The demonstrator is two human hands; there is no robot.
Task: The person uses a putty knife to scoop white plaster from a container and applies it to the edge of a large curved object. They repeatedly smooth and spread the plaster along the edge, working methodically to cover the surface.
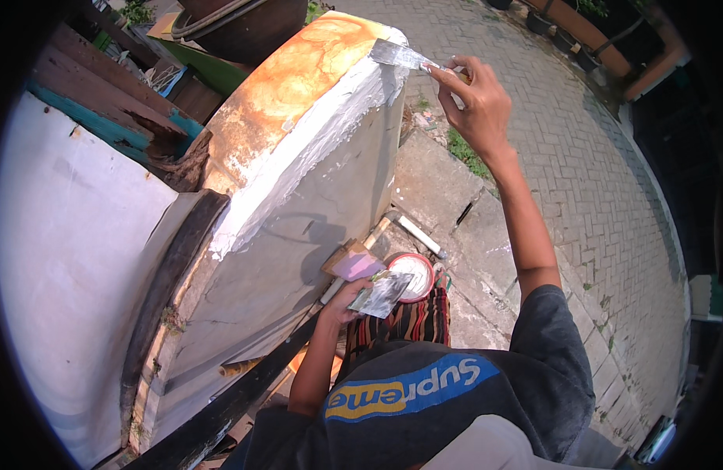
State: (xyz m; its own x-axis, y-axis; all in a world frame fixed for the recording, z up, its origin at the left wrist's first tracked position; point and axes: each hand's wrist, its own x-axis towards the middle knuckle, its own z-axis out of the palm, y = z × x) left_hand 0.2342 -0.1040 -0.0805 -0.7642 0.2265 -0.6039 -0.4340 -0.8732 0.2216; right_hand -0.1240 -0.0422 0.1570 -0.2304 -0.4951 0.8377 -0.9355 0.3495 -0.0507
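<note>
My right hand (479,102) grips a putty knife (394,55), its blade on the white filler (306,149) spread along the upper corner of a wall, beside the orange-stained top (291,66). Low in front of me, my left hand (346,301) is closed on a flat metal scraper (385,294) smeared with white. Beside it lie a round red-rimmed tub of white paste (414,285) and a small board with a pinkish patch (353,262).
Light pipes (420,235) rest on concrete slabs (439,188) at the wall's foot. A paved lane (588,204) runs along the right, with pots (561,43) at its edge. Large dark pots (228,23) and wooden boards (103,94) stand behind the wall, and a dark bar (244,399) slants at lower left.
</note>
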